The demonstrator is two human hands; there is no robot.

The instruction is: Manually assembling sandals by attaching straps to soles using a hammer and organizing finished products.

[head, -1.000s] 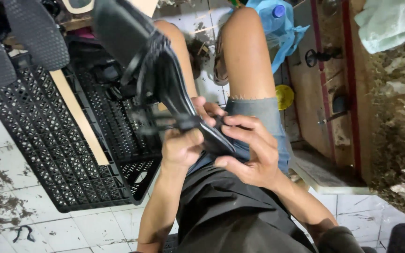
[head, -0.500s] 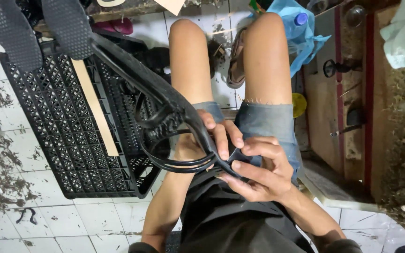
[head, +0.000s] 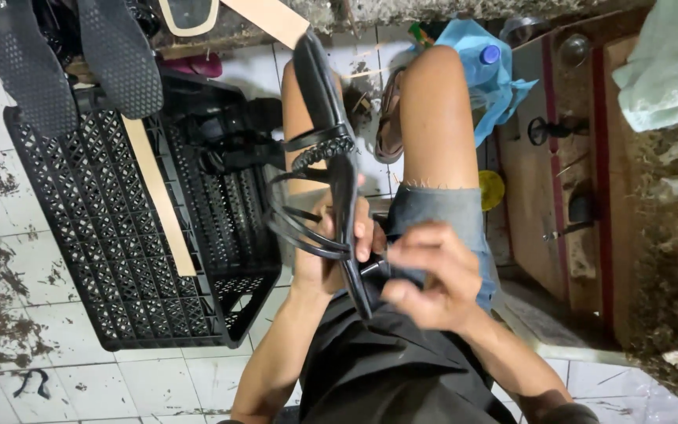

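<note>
I sit with a black strappy sandal (head: 331, 149) held over my lap, its sole seen edge-on and its thin straps looping out to the left. My left hand (head: 331, 251) grips the sandal at its straps near the heel end. My right hand (head: 425, 279) closes on the heel end of the same sandal, fingers curled around a small strap or buckle. My bare knees rise above the hands. The toe of the sandal points away from me, toward the wall.
A black plastic crate (head: 119, 228) lies on the white tiled floor to my left, with a wooden strip (head: 158, 196) and two black soles (head: 80, 55) over it. A brown sandal is on my right foot (head: 390, 118). A blue bag with a bottle (head: 484, 67) and a wooden cabinet (head: 566, 173) stand to the right.
The sandal has turned from lying slanted to the left to standing edge-on and pointing straight away. My hands shifted slightly along its heel end, still holding it.
</note>
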